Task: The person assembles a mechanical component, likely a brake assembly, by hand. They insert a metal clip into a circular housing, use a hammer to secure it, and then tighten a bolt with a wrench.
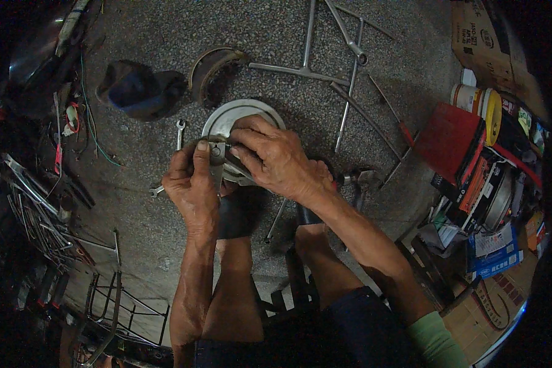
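A round, pale metal brake plate (216,122) lies between my feet, partly covered by my hands. Over its near left side I hold a small grey metal piece with a round end (216,153). The thumb of my left hand (192,181) presses on top of this piece, with the fingers curled beneath. My right hand (276,159) is closed, its thumb and fingertips pinching the right side of the same piece. The back of that hand hides part of the plate. Just beyond the plate lies a curved brake shoe (216,73).
An open-ended wrench (180,132) lies left of the plate, near a dark cap (135,89). Metal rods and a T-handle tool (306,70) lie at the far right. Boxes and a red case (448,144) stand right; many tools (37,214) are heaped left.
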Motion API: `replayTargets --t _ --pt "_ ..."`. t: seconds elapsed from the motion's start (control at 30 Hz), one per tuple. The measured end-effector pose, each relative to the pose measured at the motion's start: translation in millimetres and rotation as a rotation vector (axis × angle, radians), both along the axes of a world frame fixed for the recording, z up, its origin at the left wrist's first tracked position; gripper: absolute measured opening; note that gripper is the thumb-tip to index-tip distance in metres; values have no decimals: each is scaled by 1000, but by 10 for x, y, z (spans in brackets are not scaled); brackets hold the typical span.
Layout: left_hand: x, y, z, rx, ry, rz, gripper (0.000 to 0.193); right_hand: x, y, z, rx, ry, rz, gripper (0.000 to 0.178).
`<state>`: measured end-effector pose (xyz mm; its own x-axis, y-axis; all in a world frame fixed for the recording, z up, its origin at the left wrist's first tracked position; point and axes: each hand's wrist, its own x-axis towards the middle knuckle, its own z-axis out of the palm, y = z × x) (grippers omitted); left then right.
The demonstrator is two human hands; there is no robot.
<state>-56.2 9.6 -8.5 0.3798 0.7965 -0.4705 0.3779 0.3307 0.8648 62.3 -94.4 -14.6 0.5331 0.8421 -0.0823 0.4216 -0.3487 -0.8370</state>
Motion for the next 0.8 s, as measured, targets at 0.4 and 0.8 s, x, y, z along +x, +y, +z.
replayTargets --t 0.4,0.8 --pt "-24 -12 -82 13 10 33 21 -51 1 -24 -4 89 -111 22" --pt "-24 -10 -55 -26 14 40 20 -13 -3 -39 -22 55 -78 22"
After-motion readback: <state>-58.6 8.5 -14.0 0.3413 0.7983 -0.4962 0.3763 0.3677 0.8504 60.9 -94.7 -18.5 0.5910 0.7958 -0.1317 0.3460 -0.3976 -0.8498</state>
